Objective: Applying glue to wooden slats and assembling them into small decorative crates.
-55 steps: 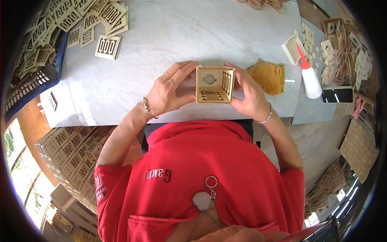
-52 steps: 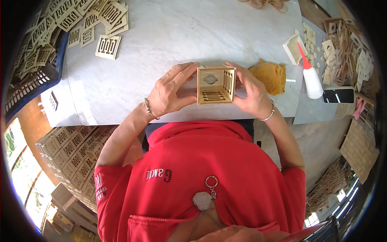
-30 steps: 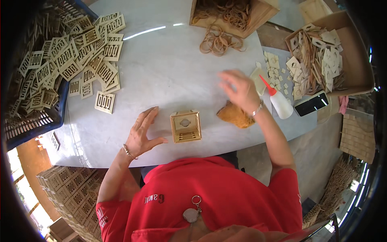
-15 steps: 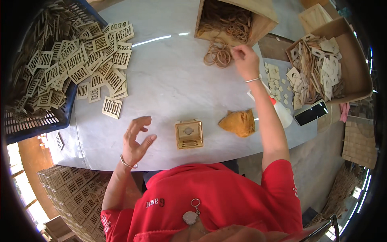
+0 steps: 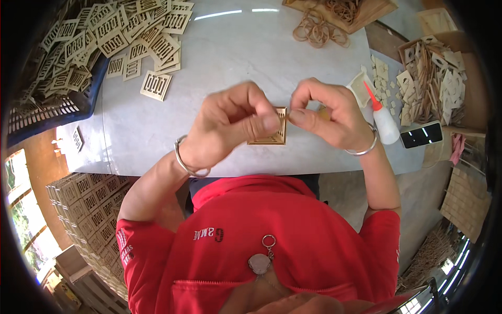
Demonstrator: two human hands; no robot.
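My left hand [image 5: 230,123] and my right hand [image 5: 334,115] hang close together over a small square wooden box [image 5: 280,137]. Thumb and forefinger are pinched on each; whatever lies between them is too thin to make out. The box sits on the grey table, partly covered by the left hand, its slotted side and rim showing. Behind my right fingers peeks a bit of the yellow-brown cloth [image 5: 324,112]. At the far side of the table, a loose heap of rubber bands [image 5: 319,31] lies before a wooden box of more bands [image 5: 366,13].
Slotted wooden panels [image 5: 156,85] spill from a blue basket [image 5: 52,118] at left. On the right are a white bottle with red nozzle [image 5: 386,125], a phone [image 5: 421,135] and a carton of wood scraps [image 5: 473,99]. Stacked slotted boxes [image 5: 94,209] stand below the table's left edge.
My right hand has come back from the rubber bands to the small box. My left hand has moved right over it, fingers now pinched. The view has shifted.
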